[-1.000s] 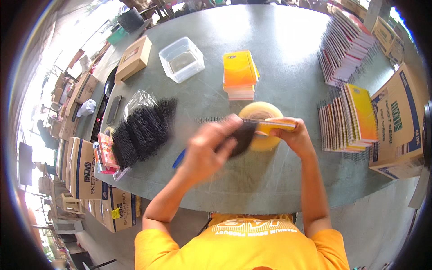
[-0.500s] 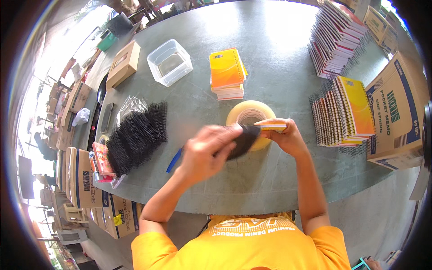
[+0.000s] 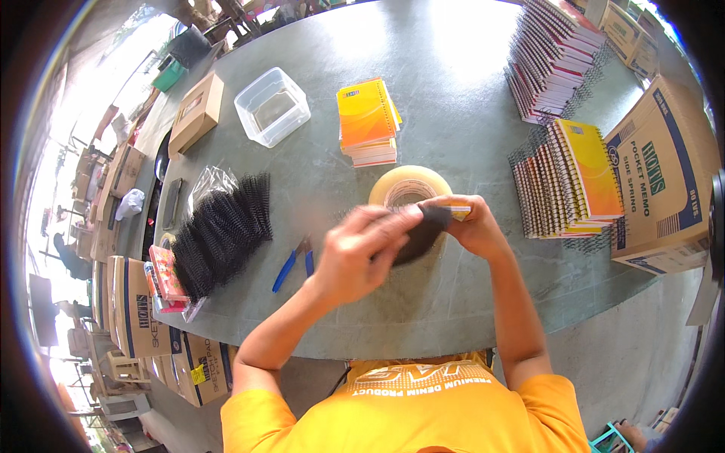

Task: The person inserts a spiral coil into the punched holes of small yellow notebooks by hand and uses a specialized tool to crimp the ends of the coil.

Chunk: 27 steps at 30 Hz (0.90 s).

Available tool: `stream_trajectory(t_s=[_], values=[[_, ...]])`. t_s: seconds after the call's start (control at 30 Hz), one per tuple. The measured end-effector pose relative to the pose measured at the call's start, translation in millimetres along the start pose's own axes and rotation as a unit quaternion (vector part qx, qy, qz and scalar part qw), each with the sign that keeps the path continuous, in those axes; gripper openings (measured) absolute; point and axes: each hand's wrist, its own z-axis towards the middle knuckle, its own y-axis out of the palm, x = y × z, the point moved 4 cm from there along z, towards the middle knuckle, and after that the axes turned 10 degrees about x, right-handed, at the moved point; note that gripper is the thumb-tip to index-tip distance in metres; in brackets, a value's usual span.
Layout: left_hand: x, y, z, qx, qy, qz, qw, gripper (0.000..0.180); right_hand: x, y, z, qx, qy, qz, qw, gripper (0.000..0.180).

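My right hand [image 3: 483, 230] grips a small notebook [image 3: 459, 212] with a yellow cover, held edge-on above the table. At the notebook's left end is a black binding coil [image 3: 424, 235], smeared into a dark shape by motion. The fingers of my left hand [image 3: 355, 253] are pressed together against this coil. Under and behind both hands lies a large yellowish tape roll [image 3: 411, 174]. Blue-handled pliers [image 3: 285, 272] rest on the table left of my left hand. Farther left is a pile of black coils [image 3: 223, 240].
Ahead stand a short stack of orange-yellow notebooks [image 3: 365, 121] and a clear plastic tub [image 3: 273, 136]. On the right are bound notebooks [image 3: 585, 181], a taller bound stack [image 3: 551, 64] and a cardboard box [image 3: 661, 177]. A brown carton [image 3: 196, 113] sits at the far left.
My left hand has shifted slightly right and down, still at the blurred coil. The pliers show more fully now. The whole view has turned a little.
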Motion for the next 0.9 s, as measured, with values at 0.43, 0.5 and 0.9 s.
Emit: stream_trajectory(t_s=[0.43,0.5,0.9], values=[[7.2,8.9,11.3,-0.049,-0.027,-0.004,0.998,0.034,4.4,5.3,-4.4,-0.017,-0.032,0.046,0.998,0.024],[4.7,0.5,21.5,0.046,-0.038,-0.015,0.998,0.033,8.3,3.7,-7.0,-0.015,-0.013,-0.006,1.0,0.022],[-12.0,35.0,-54.5,-0.237,-0.178,-0.001,0.955,0.038,-9.7,6.6,-7.2,0.001,-0.061,0.064,0.996,0.025]])
